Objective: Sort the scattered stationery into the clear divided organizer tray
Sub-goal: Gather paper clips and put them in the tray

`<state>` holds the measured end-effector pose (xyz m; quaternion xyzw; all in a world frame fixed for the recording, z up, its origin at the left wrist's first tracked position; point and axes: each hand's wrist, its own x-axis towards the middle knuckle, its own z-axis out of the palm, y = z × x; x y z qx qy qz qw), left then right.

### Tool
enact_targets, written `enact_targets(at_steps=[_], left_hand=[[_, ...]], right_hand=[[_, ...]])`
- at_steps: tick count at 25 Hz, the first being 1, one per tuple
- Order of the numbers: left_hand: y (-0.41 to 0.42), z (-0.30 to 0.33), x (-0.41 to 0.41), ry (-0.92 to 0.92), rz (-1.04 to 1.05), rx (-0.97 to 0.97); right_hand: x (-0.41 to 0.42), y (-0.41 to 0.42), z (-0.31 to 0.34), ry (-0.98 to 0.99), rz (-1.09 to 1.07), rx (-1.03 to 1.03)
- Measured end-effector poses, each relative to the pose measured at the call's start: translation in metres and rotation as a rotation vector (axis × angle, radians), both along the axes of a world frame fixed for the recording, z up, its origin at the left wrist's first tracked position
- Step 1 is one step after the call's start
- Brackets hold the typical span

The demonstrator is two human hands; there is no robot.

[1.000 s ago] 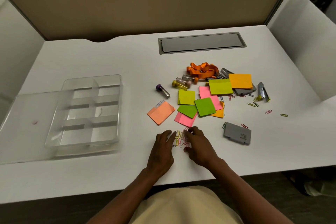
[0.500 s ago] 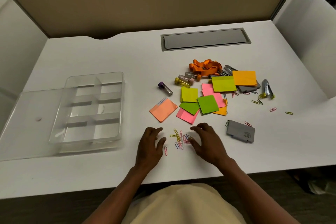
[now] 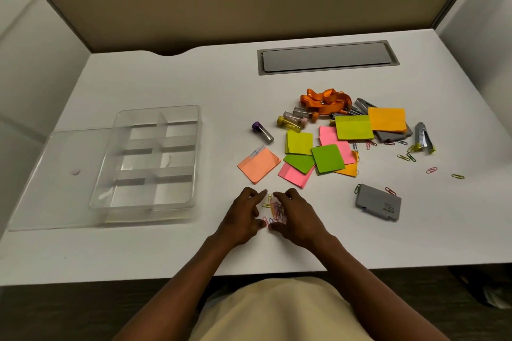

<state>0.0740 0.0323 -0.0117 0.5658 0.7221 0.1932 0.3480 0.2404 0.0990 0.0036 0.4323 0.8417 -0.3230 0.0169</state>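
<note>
Both hands at 6 o'clock on the table [image 3: 166, 86], cupped around a paperclip pile [image 3: 275, 210]. Left hand [image 3: 243, 219] and right hand [image 3: 297, 219] have fingers curved, touching the clips from either side, nothing lifted. Organizer tray [image 3: 194, 152] sits at 9 o'clock, well apart. Sticky notes [image 3: 327, 158] at 1 o'clock.
</note>
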Motion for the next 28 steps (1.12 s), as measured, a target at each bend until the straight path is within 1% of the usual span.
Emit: enact_targets(at_steps=[3, 5, 6, 10, 13, 17, 21, 24, 28], left_hand=[[-0.002, -0.001, 0.0, 0.043, -0.009, -0.019], [0.0, -0.003, 0.004, 0.08, -0.057, -0.026], [0.003, -0.003, 0.006, 0.107, -0.086, -0.025], [0.013, -0.006, 0.012, 0.164, -0.118, 0.008], [0.008, -0.013, 0.013, 0.149, -0.089, 0.049], [-0.003, -0.016, 0.02, 0.124, -0.017, 0.156], [-0.012, -0.02, 0.027, 0.204, 0.034, 0.242], [-0.017, -0.023, 0.029, 0.258, 0.001, 0.31], [-0.013, -0.022, 0.027, 0.291, -0.069, 0.337]], right_hand=[[0.018, 0.005, 0.004, -0.119, -0.018, 0.002], [0.018, 0.005, 0.005, -0.197, 0.009, 0.006], [0.014, 0.005, 0.004, -0.205, 0.029, 0.021], [-0.003, 0.013, 0.003, -0.156, 0.052, 0.053], [-0.002, 0.015, 0.003, -0.068, 0.056, 0.035], [-0.002, 0.006, -0.001, 0.011, 0.106, 0.059], [-0.001, 0.006, -0.004, 0.061, 0.129, 0.091], [-0.002, 0.005, -0.006, 0.054, 0.151, 0.125], [-0.007, 0.01, -0.006, 0.058, 0.122, 0.147]])
